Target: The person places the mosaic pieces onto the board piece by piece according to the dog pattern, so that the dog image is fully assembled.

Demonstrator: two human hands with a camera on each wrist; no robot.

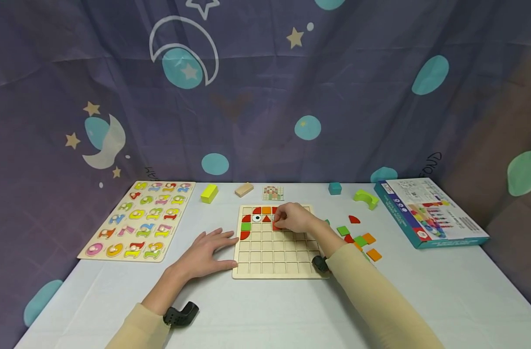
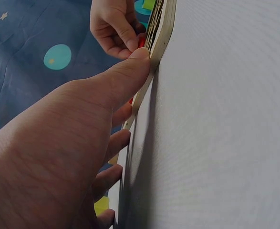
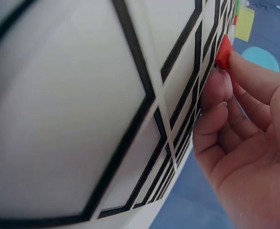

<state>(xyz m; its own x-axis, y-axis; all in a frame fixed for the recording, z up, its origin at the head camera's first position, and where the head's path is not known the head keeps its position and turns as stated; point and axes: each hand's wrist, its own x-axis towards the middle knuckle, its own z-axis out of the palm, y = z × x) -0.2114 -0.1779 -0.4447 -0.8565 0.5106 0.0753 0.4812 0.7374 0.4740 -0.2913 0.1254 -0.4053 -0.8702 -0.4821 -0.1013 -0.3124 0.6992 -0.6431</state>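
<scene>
A wooden grid board (image 1: 274,261) lies on the table, with red, orange and green tiles and a white eye tile (image 1: 257,218) set in its upper left cells. My right hand (image 1: 292,217) is over the board's upper middle. Between thumb and fingers it pinches a red tile (image 3: 224,53), held at the grid; its full outline is partly covered by the fingers. My left hand (image 1: 206,257) rests at the board's left edge, fingers spread and fairly straight. In the left wrist view the thumb (image 2: 125,76) touches the board's side.
Loose tiles, among them a green square (image 1: 343,230) and a red quarter-round (image 1: 354,219), lie right of the board. Behind it are a pattern card (image 1: 273,193) and blocks, including a yellow one (image 1: 209,193). A number puzzle (image 1: 158,194) lies left, a flat box (image 1: 435,208) right.
</scene>
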